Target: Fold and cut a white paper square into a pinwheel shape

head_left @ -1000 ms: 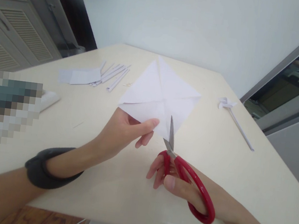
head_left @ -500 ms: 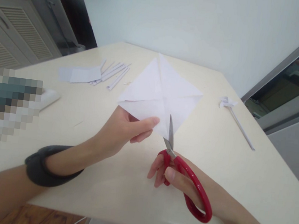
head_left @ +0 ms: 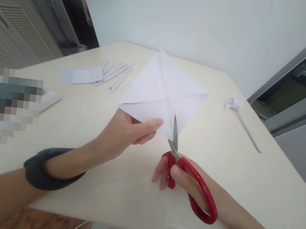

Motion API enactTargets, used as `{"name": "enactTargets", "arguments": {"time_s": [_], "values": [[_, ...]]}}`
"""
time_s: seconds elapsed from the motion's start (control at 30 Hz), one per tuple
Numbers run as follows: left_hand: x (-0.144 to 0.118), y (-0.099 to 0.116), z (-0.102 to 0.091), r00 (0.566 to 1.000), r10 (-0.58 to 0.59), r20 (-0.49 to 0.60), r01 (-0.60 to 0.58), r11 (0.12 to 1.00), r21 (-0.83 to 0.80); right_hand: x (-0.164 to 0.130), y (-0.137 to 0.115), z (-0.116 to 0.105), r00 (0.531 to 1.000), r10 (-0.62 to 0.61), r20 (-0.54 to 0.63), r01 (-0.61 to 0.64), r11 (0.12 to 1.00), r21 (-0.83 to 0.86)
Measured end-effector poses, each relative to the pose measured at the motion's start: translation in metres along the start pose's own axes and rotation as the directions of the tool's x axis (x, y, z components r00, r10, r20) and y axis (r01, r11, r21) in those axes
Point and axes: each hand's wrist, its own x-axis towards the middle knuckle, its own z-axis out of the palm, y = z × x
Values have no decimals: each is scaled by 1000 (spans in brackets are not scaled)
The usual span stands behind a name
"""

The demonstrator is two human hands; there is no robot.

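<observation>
A creased white square of paper (head_left: pixel 148 86) is held up over the table, one corner pointing toward me. Slits run in from its far and left corners. My left hand (head_left: pixel 129 128) pinches its near left edge, thumb on top and fingers beneath. In my right hand (head_left: pixel 181 177) are scissors with red handles (head_left: pixel 202 189), fingers through the loops. Their blades (head_left: pixel 176 132) stand apart around the paper's near corner, one above the sheet; part of the lower blade is hidden under it.
White paper pieces (head_left: pixel 87 75) and several rolled paper sticks (head_left: pixel 117 75) lie at the table's back left. A paper pinwheel on a stick (head_left: pixel 245 124) lies on the right. A blurred-out object (head_left: pixel 3 105) sits at the left edge. The table (head_left: pixel 120 196) ends at a wall behind.
The paper's far corner has shifted slightly up and left, and the slit there looks a little wider. Both hands keep nearly the same place, and the scissors remain at the near corner.
</observation>
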Motion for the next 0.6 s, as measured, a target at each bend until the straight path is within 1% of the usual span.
{"name": "enactTargets", "arguments": {"time_s": [0.1,0.37,0.6], "values": [[0,-1,-1,1000,25,15,-25,1000,-5,-1,0,0,1000,-2,-10,2,1000,-5],[0,-1,-1,999,42,2,-42,999,7,4,5,-2,1000,-2,3,2,1000,-25],[0,1,1,1000,19,-23,-18,999,42,5,5,-1,1000,-17,13,17,1000,-3]]}}
